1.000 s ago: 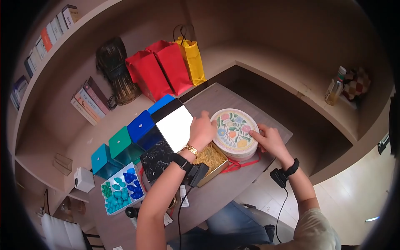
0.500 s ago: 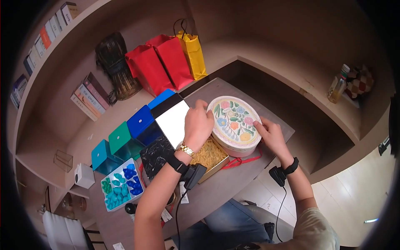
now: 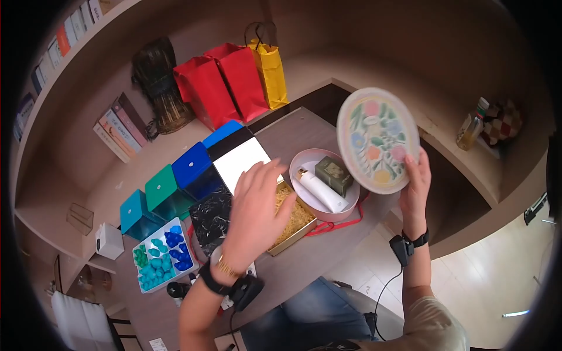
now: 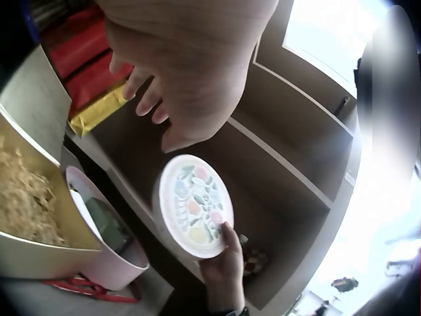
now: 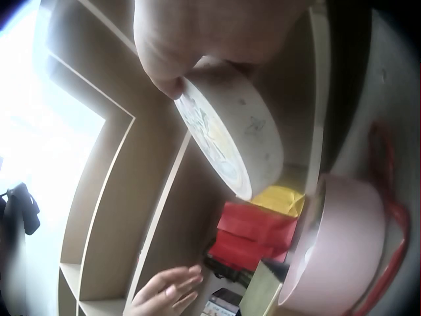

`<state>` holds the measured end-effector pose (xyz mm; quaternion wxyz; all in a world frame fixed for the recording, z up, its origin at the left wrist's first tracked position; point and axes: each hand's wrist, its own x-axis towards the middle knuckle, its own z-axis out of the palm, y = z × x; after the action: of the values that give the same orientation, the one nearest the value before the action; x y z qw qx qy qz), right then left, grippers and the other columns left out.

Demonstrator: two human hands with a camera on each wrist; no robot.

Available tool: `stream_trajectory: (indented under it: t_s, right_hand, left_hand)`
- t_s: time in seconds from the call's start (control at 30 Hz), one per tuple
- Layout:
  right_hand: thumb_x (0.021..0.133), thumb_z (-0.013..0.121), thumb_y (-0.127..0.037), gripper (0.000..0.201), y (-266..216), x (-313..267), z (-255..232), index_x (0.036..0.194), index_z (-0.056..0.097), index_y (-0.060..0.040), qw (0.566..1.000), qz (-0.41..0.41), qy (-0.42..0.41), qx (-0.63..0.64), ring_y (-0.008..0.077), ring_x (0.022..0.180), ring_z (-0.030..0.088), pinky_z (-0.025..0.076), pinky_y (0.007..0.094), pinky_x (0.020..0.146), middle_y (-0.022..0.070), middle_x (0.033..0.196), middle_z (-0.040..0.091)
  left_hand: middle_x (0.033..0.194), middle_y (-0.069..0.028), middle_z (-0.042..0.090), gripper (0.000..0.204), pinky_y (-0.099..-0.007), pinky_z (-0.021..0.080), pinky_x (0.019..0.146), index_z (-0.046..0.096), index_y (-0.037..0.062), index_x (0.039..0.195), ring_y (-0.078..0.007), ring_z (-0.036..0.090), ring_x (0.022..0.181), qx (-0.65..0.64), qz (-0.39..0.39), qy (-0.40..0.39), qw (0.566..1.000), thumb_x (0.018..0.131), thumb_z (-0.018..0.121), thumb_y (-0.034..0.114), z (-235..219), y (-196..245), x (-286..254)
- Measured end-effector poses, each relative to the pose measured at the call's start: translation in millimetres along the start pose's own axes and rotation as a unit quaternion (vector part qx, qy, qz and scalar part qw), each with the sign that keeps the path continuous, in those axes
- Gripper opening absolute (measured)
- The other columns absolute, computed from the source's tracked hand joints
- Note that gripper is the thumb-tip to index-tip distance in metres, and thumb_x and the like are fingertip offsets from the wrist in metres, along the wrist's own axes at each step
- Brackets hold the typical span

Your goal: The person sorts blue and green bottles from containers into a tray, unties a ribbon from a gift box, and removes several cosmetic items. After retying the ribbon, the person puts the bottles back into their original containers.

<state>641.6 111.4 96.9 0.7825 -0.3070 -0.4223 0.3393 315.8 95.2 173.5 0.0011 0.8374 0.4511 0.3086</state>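
My right hand (image 3: 414, 186) grips the round lid (image 3: 377, 142) by its lower right edge and holds it tilted up above the table. Raised flowers in pink, blue and yellow cover the lid's top. Below it sits the pink round box (image 5: 342, 240), uncovered. Inside lie a white tube (image 3: 321, 192) with a gold cap and a dark green box (image 3: 333, 174). My left hand (image 3: 254, 210) hovers with fingers spread over the gold-edged box of straw-like shredded filler (image 3: 297, 219), holding nothing. In the left wrist view that filler box (image 4: 39, 253) stands beside the pink box (image 4: 122, 263).
A red ribbon (image 3: 336, 227) lies by the pink box. To the left stand a white tray (image 3: 153, 285) of blue and green pieces, a teal box (image 3: 139, 212), a green box (image 3: 170, 196) and a blue box (image 3: 196, 169). Red bags (image 3: 205, 88) and a yellow bag (image 3: 269, 73) stand behind.
The lid has come off the pink box and risen to the right in my right hand, exposing the tube and green box. My left hand has let go and moved back toward me.
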Motion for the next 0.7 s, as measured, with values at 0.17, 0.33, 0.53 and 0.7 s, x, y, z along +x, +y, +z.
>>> stream_trajectory:
  t_s: [0.17,0.33,0.53,0.7]
  right_hand:
    - [0.085,0.072,-0.003,0.038,5.1,-19.4,-32.2,0.121,0.061,-0.0019,0.904,-0.154,0.036,-0.397,0.0264,0.107,0.065,0.049,0.0354,0.098,0.0121,0.115,0.068]
    - [0.068,0.067,0.003,0.041,16.7,-36.8,-29.0,0.108,0.069,-0.0055,0.656,-0.306,-0.111,-0.681,0.0297,0.093,0.063,0.047,0.0412,0.078,0.0086,0.094,0.065]
    - [0.076,0.07,-0.006,0.037,32.8,-62.3,-16.1,0.113,0.071,-0.0066,0.677,-0.261,-0.178,-0.664,0.0286,0.1,0.063,0.045,0.0436,0.091,0.0085,0.098,0.067]
    - [0.081,0.071,-0.015,0.04,20.7,-74.7,-6.9,0.12,0.069,-0.0067,0.708,-0.196,-0.18,-0.654,0.0299,0.117,0.061,0.035,0.0508,0.114,0.0117,0.116,0.068]
  left_hand:
    - [0.154,-0.0205,0.043,0.074,-0.0545,0.025,0.121,0.053,0.0032,0.139,-0.0435,0.034,0.146,0.148,-0.116,-0.151,0.97,0.079,0.084,0.033,-26.3,-23.5,-82.3]
    - [0.157,-0.0203,0.039,0.089,-0.0545,0.024,0.122,0.049,0.0034,0.144,-0.0435,0.032,0.147,0.165,-0.2,-0.195,0.946,0.071,0.089,0.032,-30.0,-45.7,-125.4]
    - [0.153,-0.0201,0.045,0.079,-0.0492,0.034,0.118,0.05,0.0015,0.142,-0.0431,0.04,0.141,0.15,-0.178,-0.157,0.96,0.074,0.085,0.02,-27.4,-63.7,-140.5]
    - [0.148,-0.0206,0.049,0.073,-0.0481,0.038,0.116,0.051,0.0008,0.139,-0.0437,0.044,0.138,0.129,-0.156,-0.159,0.966,0.075,0.083,0.017,-28.9,-74.7,-144.3]
